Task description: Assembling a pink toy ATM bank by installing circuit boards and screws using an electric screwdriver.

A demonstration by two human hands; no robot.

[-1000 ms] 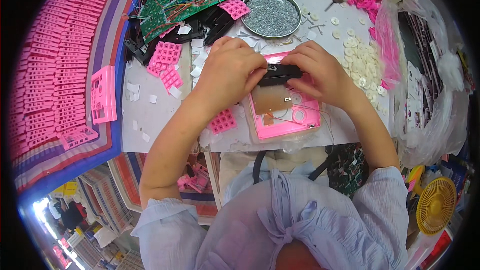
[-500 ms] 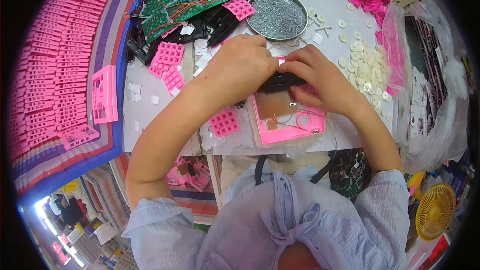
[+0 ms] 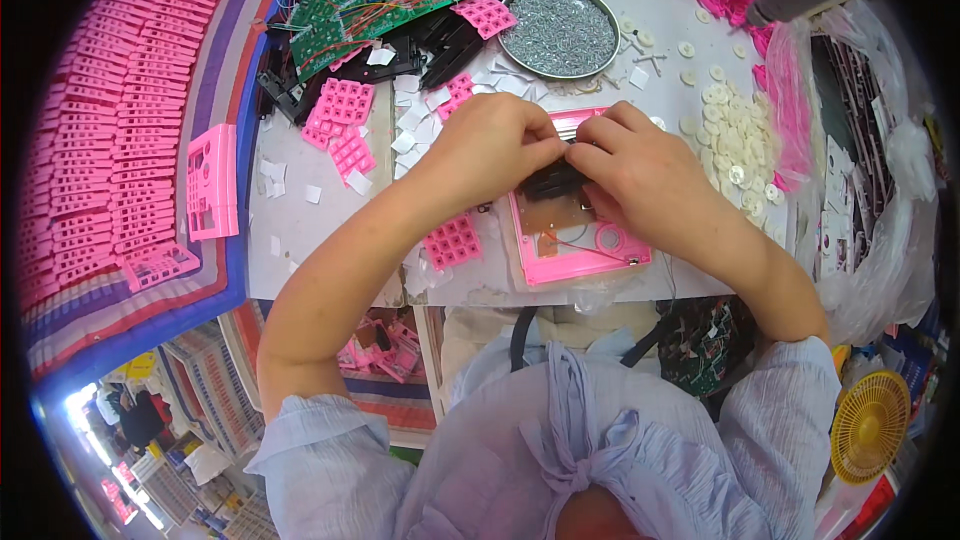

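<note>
A pink plastic housing (image 3: 590, 268) lies on the table in front of me, with a brown circuit board (image 3: 549, 214) and thin wires inside it. Over its upper half is a black plastic part (image 3: 553, 183). My left hand (image 3: 497, 140) pinches the upper edge of this part with closed fingertips. From the other side my right hand (image 3: 640, 168) has its bent fingers closed on the same part, and its palm hides the housing's right side. The two hands' fingertips almost meet. Exactly what lies between them is partly hidden.
Around the work are pink button pads (image 3: 452, 243), white paper bits (image 3: 410, 120) and a round tin (image 3: 560, 32) of small metal pieces. Green circuit boards (image 3: 385, 15) with wires lie behind, white discs (image 3: 730, 130) at right. Stacked pink housings (image 3: 150, 110) fill the left.
Both hands have shifted over the black part, and their fingertips have drawn together. The housing's far end now shows, while less of the brown board does. A blurred dark grey thing appears at upper right.
</note>
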